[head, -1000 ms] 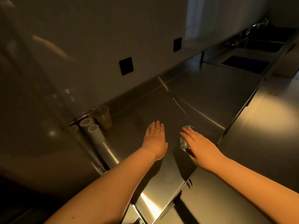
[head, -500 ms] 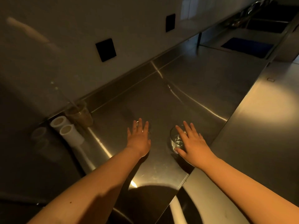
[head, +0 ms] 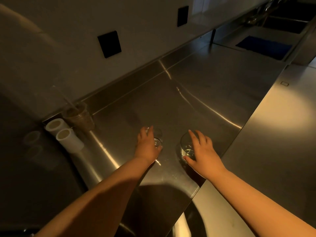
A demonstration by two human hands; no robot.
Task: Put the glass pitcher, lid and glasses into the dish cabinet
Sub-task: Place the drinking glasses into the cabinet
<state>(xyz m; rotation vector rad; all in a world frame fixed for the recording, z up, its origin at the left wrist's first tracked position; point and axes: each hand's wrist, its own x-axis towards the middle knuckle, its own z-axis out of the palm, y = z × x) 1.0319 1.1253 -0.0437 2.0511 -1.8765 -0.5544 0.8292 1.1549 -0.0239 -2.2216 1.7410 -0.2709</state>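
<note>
- The left hand (head: 148, 147) reaches over the steel table (head: 196, 86), just at 9 o'clock of the picture's centre. Its fingers curl round a small glass (head: 157, 141) that stands upright on the table. Most of this glass is hidden under the palm, so how firm the hold is cannot be told.
- The right hand (head: 203, 153) lies at 3 o'clock of the left one, a little apart from it. Its fingers are spread and only lightly bent over a second glass (head: 186, 146), fingertips at the far rim and thumb against the near side low down.
- The second glass is round-bodied, clear and upright on the table, at 9 o'clock of the right palm.
- At 10 o'clock of the left hand, near the back edge of the table, stands a clear plastic cup (head: 80, 118).
- Two white tubes (head: 65, 134) lie side by side just at 8 o'clock of the cup, open ends up and outward.
- Two black plates (head: 109, 43) sit on the wall at 12 o'clock.
- A sink (head: 289, 17) shows far off at 2 o'clock, with a blue mat (head: 263, 47) just before it.
- The scene is dim; no pitcher or lid can be made out.
</note>
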